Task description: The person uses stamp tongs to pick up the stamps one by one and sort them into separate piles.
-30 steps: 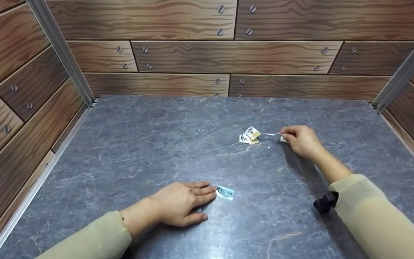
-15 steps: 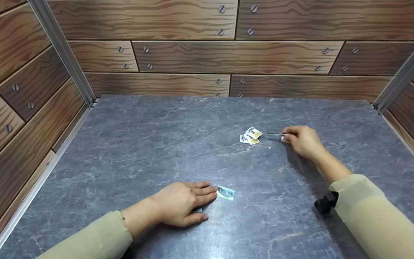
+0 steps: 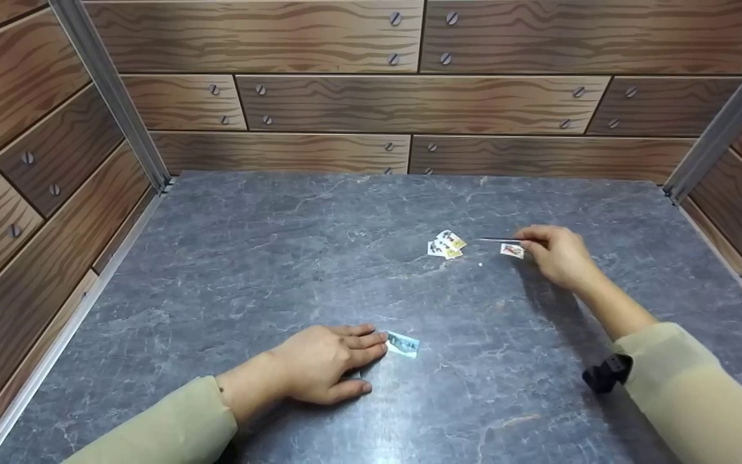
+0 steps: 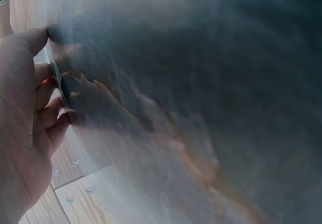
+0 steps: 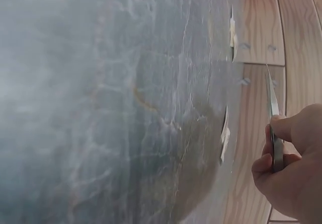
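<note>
In the head view my right hand (image 3: 559, 256) pinches slim metal tweezers (image 3: 498, 240), whose tips point left above the table. The right wrist view shows the tweezers (image 5: 273, 98) between thumb and fingers, with nothing visible at the tips. Left of the tips lies an overlapping cluster of small white-and-yellow stamp-like papers (image 3: 446, 245). One similar paper with a reddish print (image 3: 512, 251) lies just below the tweezers. My left hand (image 3: 319, 364) rests with its fingers extended on a blue-green printed slip (image 3: 403, 344), covering part of it.
The grey marbled tabletop (image 3: 248, 258) is enclosed by wood-patterned panels (image 3: 422, 103) at the back and sides, with metal posts at the corners. A tiny white speck (image 3: 480, 264) lies between the papers. A black device (image 3: 608, 374) sits at my right cuff.
My right hand has moved right, drawing the tweezers off the cluster, whose top paper now lies flatter. The single paper by the hand shows more fully. My left hand stays put.
</note>
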Demonstrator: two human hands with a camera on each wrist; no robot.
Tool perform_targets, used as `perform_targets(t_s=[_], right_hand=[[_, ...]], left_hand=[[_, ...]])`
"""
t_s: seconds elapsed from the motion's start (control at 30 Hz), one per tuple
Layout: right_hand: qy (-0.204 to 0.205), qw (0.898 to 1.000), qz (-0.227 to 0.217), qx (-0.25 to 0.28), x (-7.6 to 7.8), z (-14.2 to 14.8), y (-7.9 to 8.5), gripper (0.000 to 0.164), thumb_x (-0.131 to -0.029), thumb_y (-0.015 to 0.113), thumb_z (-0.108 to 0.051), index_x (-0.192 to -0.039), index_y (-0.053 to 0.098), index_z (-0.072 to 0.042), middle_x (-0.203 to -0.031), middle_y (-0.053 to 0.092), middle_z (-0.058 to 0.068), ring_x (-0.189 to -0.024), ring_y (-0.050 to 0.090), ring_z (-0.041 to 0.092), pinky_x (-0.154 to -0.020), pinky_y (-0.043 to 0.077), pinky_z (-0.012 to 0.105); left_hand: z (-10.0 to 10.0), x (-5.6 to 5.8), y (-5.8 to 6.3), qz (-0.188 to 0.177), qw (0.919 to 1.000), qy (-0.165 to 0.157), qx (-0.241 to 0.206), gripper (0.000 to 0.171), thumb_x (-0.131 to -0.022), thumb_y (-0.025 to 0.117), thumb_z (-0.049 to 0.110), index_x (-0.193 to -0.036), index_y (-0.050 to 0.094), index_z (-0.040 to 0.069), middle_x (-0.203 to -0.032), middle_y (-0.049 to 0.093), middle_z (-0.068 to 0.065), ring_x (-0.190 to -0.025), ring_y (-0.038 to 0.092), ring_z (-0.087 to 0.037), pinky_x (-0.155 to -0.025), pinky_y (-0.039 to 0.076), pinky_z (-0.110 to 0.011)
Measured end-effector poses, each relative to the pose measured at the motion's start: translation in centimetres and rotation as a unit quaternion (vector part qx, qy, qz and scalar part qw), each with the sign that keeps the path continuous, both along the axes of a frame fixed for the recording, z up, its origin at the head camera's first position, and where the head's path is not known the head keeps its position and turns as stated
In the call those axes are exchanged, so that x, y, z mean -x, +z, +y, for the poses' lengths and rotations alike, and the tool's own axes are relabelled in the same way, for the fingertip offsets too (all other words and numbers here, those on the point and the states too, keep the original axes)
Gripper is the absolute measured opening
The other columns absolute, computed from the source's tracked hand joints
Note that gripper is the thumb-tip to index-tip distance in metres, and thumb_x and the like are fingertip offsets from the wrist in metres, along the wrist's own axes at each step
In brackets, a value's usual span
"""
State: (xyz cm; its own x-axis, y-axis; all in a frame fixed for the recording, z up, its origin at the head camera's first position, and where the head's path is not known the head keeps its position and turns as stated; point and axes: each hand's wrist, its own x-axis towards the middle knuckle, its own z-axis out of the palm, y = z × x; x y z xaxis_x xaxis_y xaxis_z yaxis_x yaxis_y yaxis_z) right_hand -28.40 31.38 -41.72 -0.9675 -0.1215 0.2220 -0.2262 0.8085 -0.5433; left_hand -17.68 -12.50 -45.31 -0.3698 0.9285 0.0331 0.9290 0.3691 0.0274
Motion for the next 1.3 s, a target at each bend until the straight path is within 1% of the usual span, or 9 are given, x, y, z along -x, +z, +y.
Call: perform_targets(t_s=[0.13, 0.33, 0.4, 0.6, 0.77, 0.83, 0.97, 1.17, 1.3], right_hand=[[0.020, 1.000, -0.005, 0.009, -1.4, -0.4, 0.3, 0.019, -0.104, 0.068, -0.008, -0.119, 0.078, -0.001, -0.115, 0.076, 0.021, -0.097, 0.065, 0.030, -0.082, 0.050, 0.042], [0.071, 0.997, -0.004, 0.023, -3.7, -1.9, 0.7, 0.019, -0.099, 0.071, -0.002, -0.116, 0.079, -0.002, -0.119, 0.075, 0.020, -0.106, 0.068, 0.033, -0.091, 0.053, 0.045], [0.090, 0.996, -0.006, 0.021, -4.4, -2.4, 0.8, 0.019, -0.098, 0.072, -0.002, -0.115, 0.080, -0.003, -0.114, 0.076, 0.016, -0.102, 0.068, 0.030, -0.090, 0.053, 0.045], [0.142, 0.990, -0.011, 0.016, -6.5, -3.9, 0.5, 0.018, -0.097, 0.073, 0.000, -0.111, 0.081, -0.007, -0.103, 0.076, 0.005, -0.089, 0.066, 0.018, -0.079, 0.055, 0.032], [0.189, 0.982, -0.012, 0.006, -7.9, -5.0, 0.0, 0.019, -0.097, 0.073, -0.001, -0.110, 0.082, -0.011, -0.100, 0.075, 0.000, -0.088, 0.067, 0.016, -0.081, 0.057, 0.035], [0.205, 0.979, -0.008, -0.002, -8.3, -5.3, -0.3, 0.017, -0.096, 0.074, -0.002, -0.109, 0.082, -0.011, -0.100, 0.075, -0.002, -0.091, 0.068, 0.016, -0.083, 0.057, 0.038], [0.231, 0.973, 0.001, -0.014, -9.0, -5.8, -0.9, 0.015, -0.096, 0.076, -0.005, -0.108, 0.082, -0.012, -0.097, 0.074, -0.003, -0.088, 0.066, 0.014, -0.081, 0.057, 0.037], [0.253, 0.967, 0.025, -0.034, -9.6, -6.4, -1.4, 0.014, -0.096, 0.076, -0.006, -0.107, 0.082, -0.013, -0.094, 0.072, -0.007, -0.084, 0.062, 0.008, -0.076, 0.054, 0.037], [0.266, 0.963, 0.025, -0.035, -9.8, -6.6, -1.5, 0.014, -0.096, 0.076, -0.007, -0.105, 0.082, -0.015, -0.095, 0.072, -0.006, -0.086, 0.064, 0.009, -0.078, 0.054, 0.039]], left_hand=[[0.0, 0.0, 0.0, 0.001, 1.0000, -0.002, 0.001, 0.064, -0.112, 0.046, 0.048, -0.160, 0.047, 0.006, -0.163, 0.047, -0.009, -0.150, 0.044, -0.028, -0.123, 0.036, -0.037], [0.0, -0.1, 0.1, 0.001, 1.0000, 0.003, 0.002, 0.064, -0.111, 0.047, 0.048, -0.160, 0.048, 0.006, -0.163, 0.047, -0.008, -0.150, 0.045, -0.027, -0.122, 0.037, -0.037], [0.1, -0.1, 0.1, -0.003, 1.0000, 0.004, 0.002, 0.064, -0.111, 0.047, 0.048, -0.160, 0.048, 0.006, -0.163, 0.047, -0.008, -0.150, 0.044, -0.027, -0.122, 0.037, -0.037], [0.0, -0.1, 0.1, -0.006, 1.0000, 0.005, 0.003, 0.064, -0.111, 0.047, 0.048, -0.160, 0.047, 0.007, -0.164, 0.046, -0.008, -0.151, 0.044, -0.027, -0.123, 0.036, -0.036], [0.0, -0.1, 0.1, -0.010, 0.9999, 0.004, 0.007, 0.064, -0.112, 0.046, 0.049, -0.161, 0.046, 0.007, -0.164, 0.045, -0.008, -0.152, 0.043, -0.027, -0.123, 0.036, -0.036], [0.0, -0.1, 0.1, -0.010, 0.9999, 0.005, 0.008, 0.064, -0.112, 0.045, 0.049, -0.161, 0.046, 0.007, -0.164, 0.045, -0.008, -0.152, 0.042, -0.027, -0.123, 0.035, -0.036], [0.0, -0.1, 0.1, -0.006, 0.9999, 0.006, 0.009, 0.065, -0.112, 0.045, 0.050, -0.161, 0.047, 0.007, -0.164, 0.046, -0.007, -0.151, 0.043, -0.027, -0.123, 0.035, -0.036], [0.0, -0.1, 0.0, -0.007, 0.9999, 0.008, 0.011, 0.065, -0.112, 0.045, 0.050, -0.161, 0.046, 0.007, -0.164, 0.046, -0.007, -0.152, 0.042, -0.026, -0.123, 0.035, -0.036], [0.0, -0.1, 0.0, -0.006, 0.9999, 0.006, 0.007, 0.064, -0.112, 0.045, 0.049, -0.160, 0.047, 0.007, -0.164, 0.046, -0.007, -0.151, 0.043, -0.026, -0.123, 0.036, -0.036]])
